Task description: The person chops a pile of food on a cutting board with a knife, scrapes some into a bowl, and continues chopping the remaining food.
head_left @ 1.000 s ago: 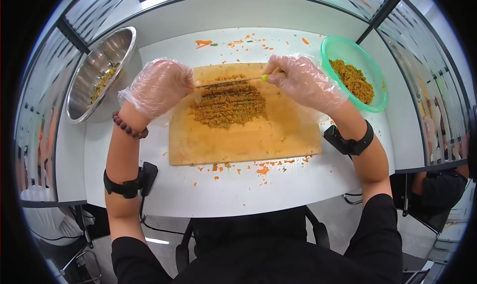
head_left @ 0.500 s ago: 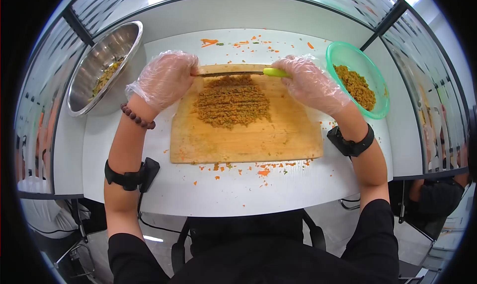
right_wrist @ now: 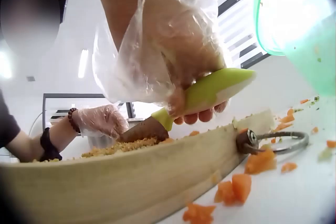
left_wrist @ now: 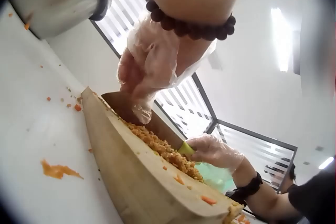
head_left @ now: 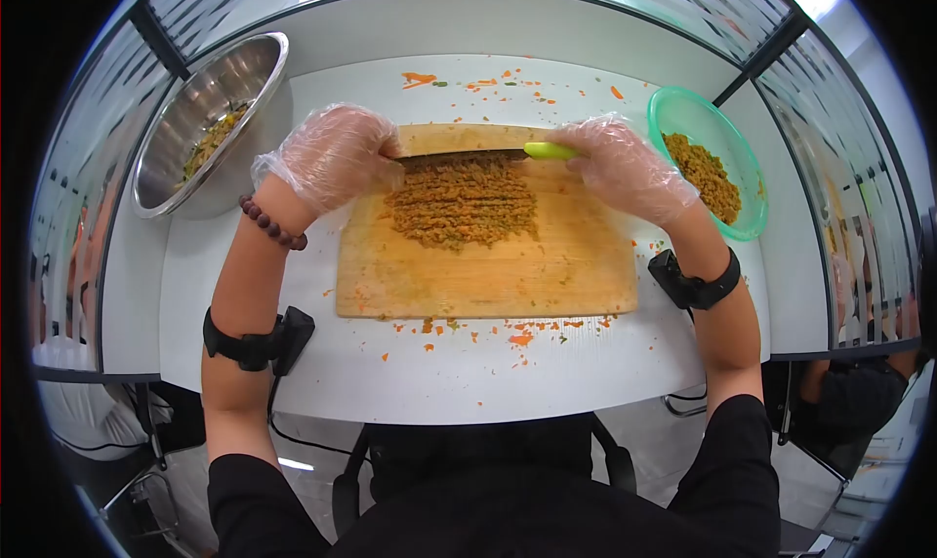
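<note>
A wooden cutting board point(head_left: 488, 275) lies in the middle of the white table, with a pile of finely minced orange-brown food point(head_left: 461, 201) on its far half. A knife point(head_left: 468, 154) with a yellow-green handle point(right_wrist: 215, 91) lies across the far edge of the pile. My right hand point(head_left: 625, 168), in a clear plastic glove, grips the handle. My gloved left hand point(head_left: 332, 156) is curled over the blade's tip end point(left_wrist: 118, 106), fingers pressing on its top. The blade's edge sits in the mince point(left_wrist: 163, 148).
A steel bowl point(head_left: 200, 119) with some chopped food stands at the far left. A green plastic bowl point(head_left: 708, 158) with minced food stands at the right. Orange scraps point(head_left: 517, 338) lie along the board's near edge and at the far side point(head_left: 478, 82).
The knife lifted off the pile and shifted toward the far edge of the board, then came down again at the pile's far rim. Both hands moved with it.
</note>
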Demonstrator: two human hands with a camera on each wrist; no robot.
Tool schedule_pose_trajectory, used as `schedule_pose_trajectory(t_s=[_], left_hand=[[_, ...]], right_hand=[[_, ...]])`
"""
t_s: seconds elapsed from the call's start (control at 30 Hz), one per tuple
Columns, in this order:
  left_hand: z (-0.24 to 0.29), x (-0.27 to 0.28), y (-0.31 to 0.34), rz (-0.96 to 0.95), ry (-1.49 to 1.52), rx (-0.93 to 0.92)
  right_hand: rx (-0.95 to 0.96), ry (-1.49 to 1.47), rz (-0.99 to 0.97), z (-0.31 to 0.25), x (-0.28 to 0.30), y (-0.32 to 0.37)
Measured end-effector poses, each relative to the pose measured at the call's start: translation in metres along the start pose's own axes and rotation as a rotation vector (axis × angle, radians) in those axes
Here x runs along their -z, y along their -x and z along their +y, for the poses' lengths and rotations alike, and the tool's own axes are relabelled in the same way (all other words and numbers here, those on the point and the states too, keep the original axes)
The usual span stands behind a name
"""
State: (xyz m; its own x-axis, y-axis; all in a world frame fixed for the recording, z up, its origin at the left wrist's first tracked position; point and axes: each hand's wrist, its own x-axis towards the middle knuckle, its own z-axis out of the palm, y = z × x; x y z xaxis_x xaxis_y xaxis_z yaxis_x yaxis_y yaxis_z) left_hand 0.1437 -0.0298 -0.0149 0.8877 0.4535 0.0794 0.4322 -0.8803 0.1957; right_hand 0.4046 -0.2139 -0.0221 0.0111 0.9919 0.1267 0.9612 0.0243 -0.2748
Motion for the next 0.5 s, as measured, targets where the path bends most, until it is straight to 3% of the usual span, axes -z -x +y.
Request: schedule_pose_trajectory(t_s=[0.13, 0.23, 0.33, 0.43, 0.5], left_hand=[[0.005, 0.005, 0.004, -0.014, -0.017, -0.007], [0.003, 0.011, 0.008, 0.086, 0.048, -0.078], [-0.001, 0.014, 0.010, 0.223, 0.038, -0.121], [0.006, 0.004, 0.007, 0.001, -0.105, -0.052], [0.011, 0.003, 0.008, 0.003, -0.073, -0.032]], right_hand=[[0.037, -0.032, 0.004, -0.001, 0.006, 0.007], [0.043, -0.002, 0.026, -0.009, 0.024, 0.009], [-0.085, -0.092, 0.007, -0.022, 0.038, 0.014], [0.109, 0.016, 0.007, -0.001, 0.011, 0.012], [0.058, -0.036, 0.002, 0.002, -0.003, 0.016]])
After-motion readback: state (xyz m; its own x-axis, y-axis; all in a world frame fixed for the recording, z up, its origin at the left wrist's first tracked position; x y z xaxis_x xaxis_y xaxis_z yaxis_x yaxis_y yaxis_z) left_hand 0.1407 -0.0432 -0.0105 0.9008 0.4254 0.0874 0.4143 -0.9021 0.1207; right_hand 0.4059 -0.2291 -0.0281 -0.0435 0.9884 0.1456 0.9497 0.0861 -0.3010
